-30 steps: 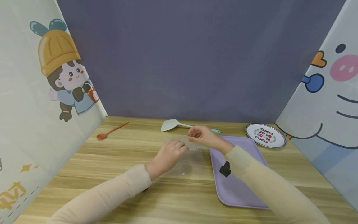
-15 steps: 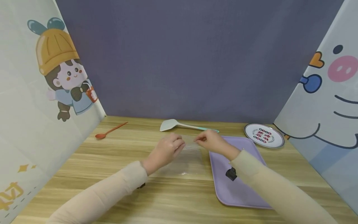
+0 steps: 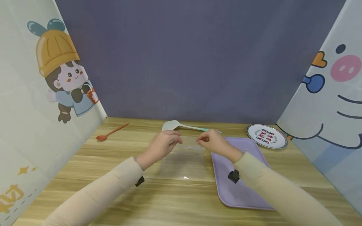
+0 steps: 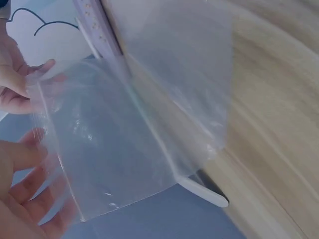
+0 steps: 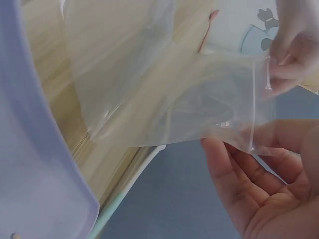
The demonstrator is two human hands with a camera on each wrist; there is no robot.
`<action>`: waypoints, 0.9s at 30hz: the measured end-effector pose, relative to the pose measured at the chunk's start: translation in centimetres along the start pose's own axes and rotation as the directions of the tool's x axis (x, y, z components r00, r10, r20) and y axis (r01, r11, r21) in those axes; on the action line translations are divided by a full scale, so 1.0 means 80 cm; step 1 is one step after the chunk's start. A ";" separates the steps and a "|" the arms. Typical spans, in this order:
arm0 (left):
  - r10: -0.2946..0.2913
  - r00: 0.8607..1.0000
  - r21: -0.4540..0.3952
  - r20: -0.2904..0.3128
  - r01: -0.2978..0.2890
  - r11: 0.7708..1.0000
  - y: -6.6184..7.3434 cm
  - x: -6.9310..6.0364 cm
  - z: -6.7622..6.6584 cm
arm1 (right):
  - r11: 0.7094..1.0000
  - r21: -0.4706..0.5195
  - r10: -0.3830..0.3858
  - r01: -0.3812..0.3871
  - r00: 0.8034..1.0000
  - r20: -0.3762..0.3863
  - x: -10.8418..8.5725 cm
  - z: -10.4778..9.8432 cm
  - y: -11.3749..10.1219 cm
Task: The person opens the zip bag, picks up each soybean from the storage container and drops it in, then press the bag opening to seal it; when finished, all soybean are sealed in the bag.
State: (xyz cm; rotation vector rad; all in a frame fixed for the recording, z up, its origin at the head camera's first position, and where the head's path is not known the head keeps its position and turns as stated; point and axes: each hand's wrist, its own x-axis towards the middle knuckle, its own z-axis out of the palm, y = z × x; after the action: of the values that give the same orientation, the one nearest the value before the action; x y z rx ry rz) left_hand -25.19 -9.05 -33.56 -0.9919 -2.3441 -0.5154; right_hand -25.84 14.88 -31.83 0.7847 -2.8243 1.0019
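A clear zip-top plastic bag [image 3: 185,161] hangs between my hands above the table, its body draping toward me. My left hand [image 3: 161,145] pinches one end of the bag's top edge. At the other end, my right hand [image 3: 215,143] holds the same edge between thumb and fingers. The left wrist view shows the zip strip of the bag [image 4: 119,144] running between both hands, with left fingers visible through the film. Seen from the right wrist, the right thumb and fingers lie on either side of the bag's [image 5: 214,104] top corner.
A purple tray [image 3: 226,191] lies under my right forearm. Behind the hands is a white spatula [image 3: 171,125] with a turquoise handle end. An orange spoon [image 3: 102,137] lies at the left, and a patterned white plate [image 3: 278,142] at the back right. Upright panels surround the table.
My left hand has moved left, away from the right hand, and the bag's top edge is spread wider between them. The right hand went slightly right, then stayed nearly still.
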 end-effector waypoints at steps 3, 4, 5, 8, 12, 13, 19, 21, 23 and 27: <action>-0.055 0.997 -0.009 0.056 0.055 0.998 0.001 0.000 -0.001 | 0.996 0.075 0.039 -0.041 0.999 0.024 -0.001 -0.001 -0.001; -0.088 0.993 -0.021 0.073 0.090 0.996 0.001 0.000 -0.001 | 0.993 0.103 0.053 -0.056 0.998 0.033 -0.001 -0.001 -0.002; -0.122 0.989 -0.031 0.086 0.125 0.992 0.001 0.001 -0.001 | 0.989 0.132 0.061 -0.066 0.997 0.042 -0.001 -0.001 -0.002; -0.222 0.969 -0.052 0.111 0.229 0.972 0.001 0.003 -0.004 | 0.978 0.195 0.071 -0.080 0.996 0.053 -0.002 -0.002 -0.005; -0.304 0.944 -0.033 0.127 0.310 0.950 -0.002 0.006 -0.007 | 0.972 0.216 0.079 -0.087 0.996 0.045 -0.003 -0.004 -0.007; -0.322 0.937 -0.038 0.134 0.329 0.944 -0.004 0.006 -0.008 | 0.972 0.217 0.082 -0.089 0.996 0.041 -0.004 -0.004 -0.007; -0.407 0.887 -0.141 0.216 0.441 0.886 -0.010 0.004 -0.008 | 0.980 0.173 0.093 -0.094 0.996 0.012 -0.006 -0.004 -0.003; -0.423 0.875 -0.180 0.234 0.467 0.866 -0.010 0.004 -0.008 | 0.989 0.128 0.078 -0.076 0.997 -0.011 -0.006 -0.003 0.000; -0.432 0.868 -0.205 0.245 0.482 0.852 -0.009 0.003 -0.009 | 0.995 0.075 0.061 -0.059 0.997 -0.037 -0.006 -0.002 0.002; -0.440 0.862 -0.229 0.251 0.495 0.838 -0.007 0.002 -0.007 | 0.999 -0.005 0.051 -0.052 0.996 -0.076 -0.005 0.000 0.004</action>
State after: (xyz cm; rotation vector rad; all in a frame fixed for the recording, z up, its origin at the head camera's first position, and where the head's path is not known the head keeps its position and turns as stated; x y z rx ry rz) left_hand -25.50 -9.64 -33.11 -0.5848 -2.7525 -1.0168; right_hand -25.64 15.28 -32.12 0.6611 -2.7951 1.0061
